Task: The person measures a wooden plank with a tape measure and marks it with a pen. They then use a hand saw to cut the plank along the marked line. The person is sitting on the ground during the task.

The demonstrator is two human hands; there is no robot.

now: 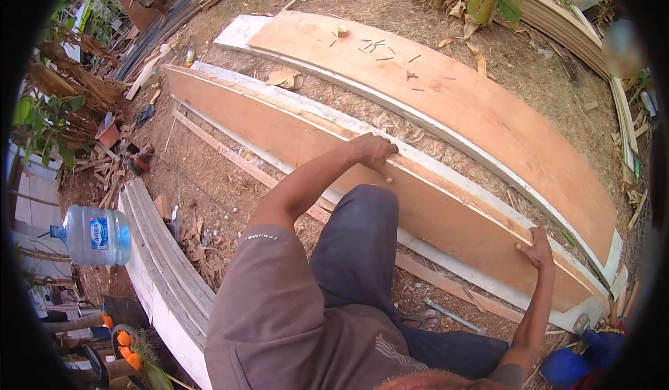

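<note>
A long wooden panel point(446, 212) with a tan plywood face stands on its long edge in front of me, running from far left to near right. My left hand point(374, 154) is closed over its top edge near the middle, with the thumb on the near face. Further right, my right hand point(537, 249) grips the same edge, its thumb against the plywood and its fingers partly hidden behind. Pale boards point(334, 115) lie along the panel's far side. Beyond them, a second plywood panel point(488, 118) lies flat, bearing a small wood block point(342, 32) and several thin nail-like pieces point(376, 45).
A thin wooden strip point(230, 153) and a grey rod-like tool point(453, 317) lie on the near ground. Left are stacked pale boards point(164, 251) and a large clear blue water bottle point(97, 235). A plant trunk point(484, 0) rises at the back; blue cloth point(571, 365) sits lower right.
</note>
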